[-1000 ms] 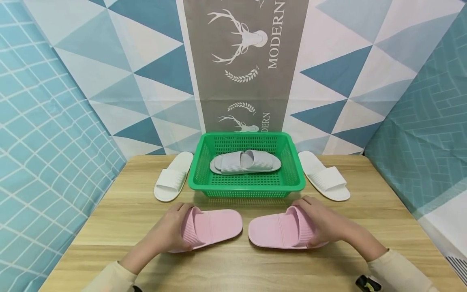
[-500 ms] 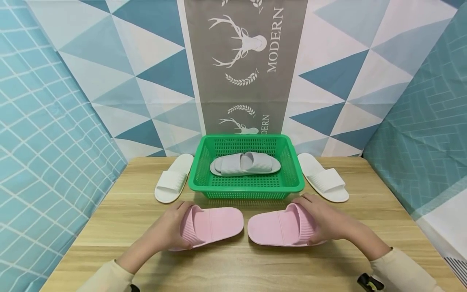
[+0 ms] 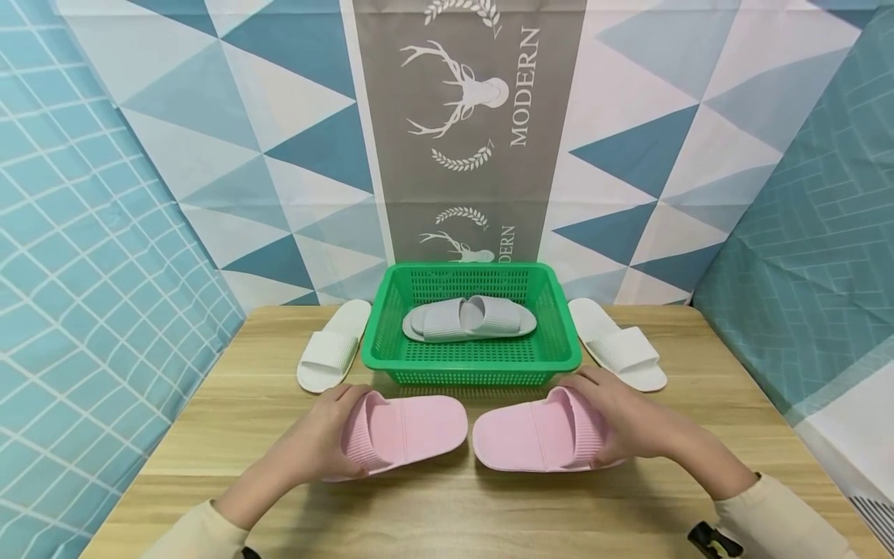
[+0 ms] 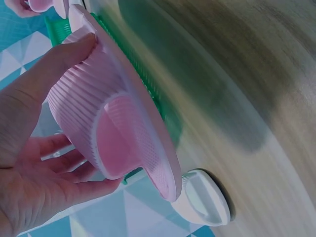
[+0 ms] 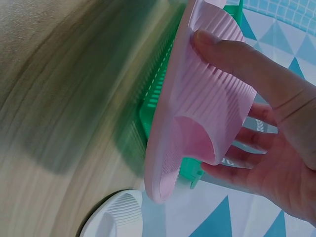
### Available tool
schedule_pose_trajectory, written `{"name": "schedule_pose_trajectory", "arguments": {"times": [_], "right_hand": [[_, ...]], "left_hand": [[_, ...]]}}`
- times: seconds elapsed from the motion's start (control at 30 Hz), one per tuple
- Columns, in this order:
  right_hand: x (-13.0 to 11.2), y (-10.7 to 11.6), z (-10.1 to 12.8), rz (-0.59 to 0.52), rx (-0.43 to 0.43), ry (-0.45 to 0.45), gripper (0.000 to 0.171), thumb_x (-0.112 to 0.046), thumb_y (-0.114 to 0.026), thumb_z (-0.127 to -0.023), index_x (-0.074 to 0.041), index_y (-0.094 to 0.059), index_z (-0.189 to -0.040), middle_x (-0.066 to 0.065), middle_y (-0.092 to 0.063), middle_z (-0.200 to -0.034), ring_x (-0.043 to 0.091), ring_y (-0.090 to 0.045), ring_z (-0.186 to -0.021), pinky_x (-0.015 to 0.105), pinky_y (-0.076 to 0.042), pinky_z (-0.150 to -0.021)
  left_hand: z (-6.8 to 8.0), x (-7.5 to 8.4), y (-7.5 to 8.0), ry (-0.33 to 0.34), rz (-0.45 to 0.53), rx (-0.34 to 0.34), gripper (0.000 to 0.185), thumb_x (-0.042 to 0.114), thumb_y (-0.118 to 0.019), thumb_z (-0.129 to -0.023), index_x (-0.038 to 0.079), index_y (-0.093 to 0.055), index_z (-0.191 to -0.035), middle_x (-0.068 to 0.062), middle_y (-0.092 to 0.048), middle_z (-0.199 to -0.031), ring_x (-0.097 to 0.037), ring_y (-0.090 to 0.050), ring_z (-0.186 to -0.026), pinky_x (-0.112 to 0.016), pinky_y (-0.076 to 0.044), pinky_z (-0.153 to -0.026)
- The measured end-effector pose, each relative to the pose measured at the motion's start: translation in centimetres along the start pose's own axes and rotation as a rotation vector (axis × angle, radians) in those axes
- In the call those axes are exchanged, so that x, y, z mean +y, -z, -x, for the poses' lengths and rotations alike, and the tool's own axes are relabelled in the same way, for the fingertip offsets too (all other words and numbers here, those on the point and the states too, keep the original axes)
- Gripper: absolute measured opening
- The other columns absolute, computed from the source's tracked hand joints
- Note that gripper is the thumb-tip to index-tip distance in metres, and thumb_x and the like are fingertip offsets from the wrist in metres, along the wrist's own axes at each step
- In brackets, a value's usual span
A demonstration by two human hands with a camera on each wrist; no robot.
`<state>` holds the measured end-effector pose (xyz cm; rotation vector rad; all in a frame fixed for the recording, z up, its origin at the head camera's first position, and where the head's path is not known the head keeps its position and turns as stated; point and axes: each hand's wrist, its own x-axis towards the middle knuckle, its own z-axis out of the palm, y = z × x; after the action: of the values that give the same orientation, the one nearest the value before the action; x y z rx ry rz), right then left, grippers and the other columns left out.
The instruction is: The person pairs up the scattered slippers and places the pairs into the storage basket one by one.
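Observation:
In the head view my left hand (image 3: 323,436) grips a pink slipper (image 3: 429,427) across its ribbed strap, the heel end pointing to the middle. My right hand (image 3: 623,419) holds the matching pink slipper (image 3: 513,439) the same way, mirrored. The two heel ends almost meet in front of the green basket (image 3: 471,365). In the left wrist view the thumb presses the strap near the sole (image 4: 148,123) and the fingers go round its far side. The right wrist view shows a similar grip on the other strap (image 5: 217,84). Shadows lie apart from both soles, so they appear raised off the table.
Inside the basket lies a pair of grey slippers (image 3: 443,320). One white slipper (image 3: 334,349) lies left of the basket, another white slipper (image 3: 621,349) right of it. The wooden table (image 3: 447,520) meets a patterned backdrop (image 3: 468,194) behind and tile-print sheets at the sides.
The head view has tilted slightly, so the scene sits a little lower. Both hands keep their hold on the pink slippers, whose heel ends are marginally closer together.

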<state>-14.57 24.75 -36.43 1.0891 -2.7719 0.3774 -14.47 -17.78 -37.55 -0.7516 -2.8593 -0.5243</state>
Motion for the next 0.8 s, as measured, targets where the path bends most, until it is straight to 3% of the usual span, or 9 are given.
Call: {"name": "schedule_pose_trajectory", "arguments": {"times": [0.3,0.8], "right_hand": [[0.0,0.5,-0.1,0.011,-0.012,-0.028,0.098,-0.028,-0.095,-0.038,-0.016,-0.053,-0.126,0.003,-0.055,-0.120,0.017,-0.052,-0.107,0.040,-0.051,-0.086],[0.2,1.6,-0.4,0.044,-0.012,-0.065,0.096,-0.032,-0.096,-0.041,-0.010,-0.054,-0.124,0.007,-0.056,-0.117,0.022,-0.053,-0.107,0.041,-0.053,-0.083]], "left_hand": [[-0.1,0.2,0.3,-0.015,-0.006,-0.003,0.094,0.031,-0.094,-0.040,0.010,-0.055,-0.123,-0.006,-0.060,-0.113,-0.021,-0.056,-0.103,-0.043,-0.055,-0.088],[-0.5,0.6,0.8,-0.056,0.001,0.038,0.096,0.025,-0.095,-0.040,0.006,-0.055,-0.125,-0.009,-0.061,-0.114,-0.024,-0.056,-0.105,-0.044,-0.055,-0.088]]}}
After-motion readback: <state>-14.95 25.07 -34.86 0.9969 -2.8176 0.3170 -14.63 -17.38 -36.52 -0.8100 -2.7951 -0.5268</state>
